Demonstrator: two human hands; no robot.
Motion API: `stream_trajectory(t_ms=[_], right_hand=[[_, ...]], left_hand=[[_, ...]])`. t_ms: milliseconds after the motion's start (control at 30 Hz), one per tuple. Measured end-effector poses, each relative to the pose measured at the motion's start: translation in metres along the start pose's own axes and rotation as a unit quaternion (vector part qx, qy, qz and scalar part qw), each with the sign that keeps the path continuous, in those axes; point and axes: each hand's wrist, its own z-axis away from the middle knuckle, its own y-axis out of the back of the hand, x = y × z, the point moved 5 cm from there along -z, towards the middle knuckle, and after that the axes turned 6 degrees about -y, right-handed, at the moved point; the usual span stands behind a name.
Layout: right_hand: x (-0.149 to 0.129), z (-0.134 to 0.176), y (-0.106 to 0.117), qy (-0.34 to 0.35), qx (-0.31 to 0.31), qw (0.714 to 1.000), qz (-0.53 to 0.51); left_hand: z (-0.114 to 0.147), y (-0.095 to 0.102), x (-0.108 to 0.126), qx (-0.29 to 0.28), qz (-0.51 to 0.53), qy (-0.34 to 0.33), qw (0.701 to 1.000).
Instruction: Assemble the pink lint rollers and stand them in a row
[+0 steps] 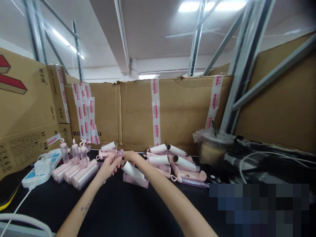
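Tabletop [116, 207] black | cardboard wall [138, 112] taped | ceiling lights [229, 6] lit | hands [111, 165] close together, grip unclear

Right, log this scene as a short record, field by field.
left hand: at a small pinkish piece, grip unclear
right hand: at that piece too, grip unclear
front: white tube, slanting over a pinkish part
left: three pink cylinders, side by side
right: four white tubes among pink parts
far left: power strip
far right: plastic cup
surface: black tabletop
backdrop: taped cardboard
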Motion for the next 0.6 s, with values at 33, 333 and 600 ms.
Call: stream_trajectory(t_ms=[33, 333, 600], right_hand=[[0.001, 0.002, 0.003, -0.002, 0.003, 1.000, -0.021], [0.022, 0.106, 0.037, 0.022, 0.095, 0.959, -0.267], [0.028, 0.169, -0.012, -0.031, 0.098, 0.829, -0.550]], left_hand=[[0.001, -0.002, 0.001, -0.014, -0.003, -0.002, 1.000], [0.015, -0.031, -0.004, -0.060, -0.053, -0.035, 0.996], [0.041, -0.065, -0.002, -0.173, -0.167, -0.069, 0.968]])
